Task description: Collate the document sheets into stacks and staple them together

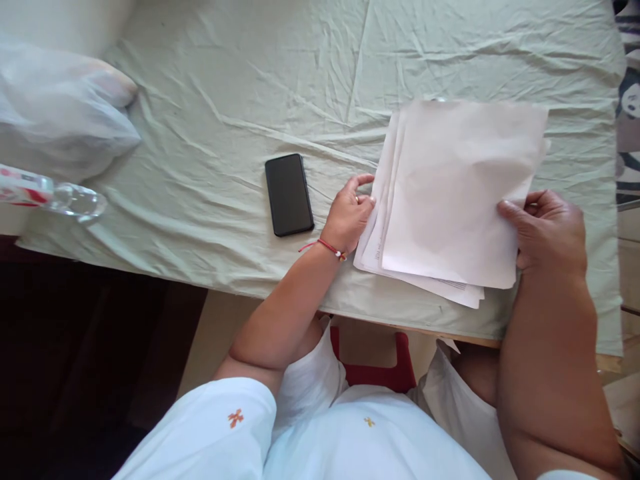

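Observation:
A loose stack of white paper sheets (455, 193) lies in front of me, its edges fanned out unevenly. The top sheet looks blank, and printed lines show on sheets beneath it along the lower left edge. My left hand (351, 212), with a ring and a red string bracelet (329, 249), pinches the stack's left edge between thumb and fingers. At the right edge my right hand (553, 227) grips the paper, thumb on top and fingers partly hidden below.
A dark smartphone (289, 195) lies left of my left hand on the wrinkled green tablecloth (210, 160). Farther left are a clear plastic bottle (65, 199) on its side and a whitish plastic bag (65, 113). Below the table edge is a red stool (385, 373).

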### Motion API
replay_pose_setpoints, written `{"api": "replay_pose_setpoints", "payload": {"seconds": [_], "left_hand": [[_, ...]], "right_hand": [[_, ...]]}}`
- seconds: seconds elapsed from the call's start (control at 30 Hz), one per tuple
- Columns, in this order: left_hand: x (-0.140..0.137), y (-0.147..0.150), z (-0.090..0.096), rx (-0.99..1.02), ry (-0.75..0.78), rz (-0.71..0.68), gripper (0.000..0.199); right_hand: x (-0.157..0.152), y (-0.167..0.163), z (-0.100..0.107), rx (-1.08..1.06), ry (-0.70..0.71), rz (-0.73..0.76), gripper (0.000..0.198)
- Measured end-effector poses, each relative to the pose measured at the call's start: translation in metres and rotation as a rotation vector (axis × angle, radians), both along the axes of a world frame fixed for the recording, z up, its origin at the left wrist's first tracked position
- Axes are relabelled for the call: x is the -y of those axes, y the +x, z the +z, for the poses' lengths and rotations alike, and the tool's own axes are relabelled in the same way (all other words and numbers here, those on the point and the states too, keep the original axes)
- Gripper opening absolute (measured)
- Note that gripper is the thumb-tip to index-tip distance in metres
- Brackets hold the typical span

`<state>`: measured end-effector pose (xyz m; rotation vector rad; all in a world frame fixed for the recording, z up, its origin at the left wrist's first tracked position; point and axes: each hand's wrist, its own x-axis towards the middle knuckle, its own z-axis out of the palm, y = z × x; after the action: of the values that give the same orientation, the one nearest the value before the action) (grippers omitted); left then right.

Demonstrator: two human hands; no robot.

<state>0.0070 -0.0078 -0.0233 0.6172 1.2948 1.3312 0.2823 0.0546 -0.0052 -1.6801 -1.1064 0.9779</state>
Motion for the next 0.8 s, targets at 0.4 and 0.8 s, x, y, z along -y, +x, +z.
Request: {"api": "replay_pose_setpoints", "payload": {"seconds": [0.4, 0.8], "left_hand": [[0.000, 0.005, 0.019, -0.025, -0.110, -0.051, 0.025], [0.005, 0.004, 0.032, 0.158, -0.184, -0.104, 0.021]], "right_hand": [[-0.001, -0.001, -0.002, -0.133, -0.023, -0.002, 0.030], [-0.002, 0.000, -0.004, -0.200, 0.031, -0.019, 0.033]]}}
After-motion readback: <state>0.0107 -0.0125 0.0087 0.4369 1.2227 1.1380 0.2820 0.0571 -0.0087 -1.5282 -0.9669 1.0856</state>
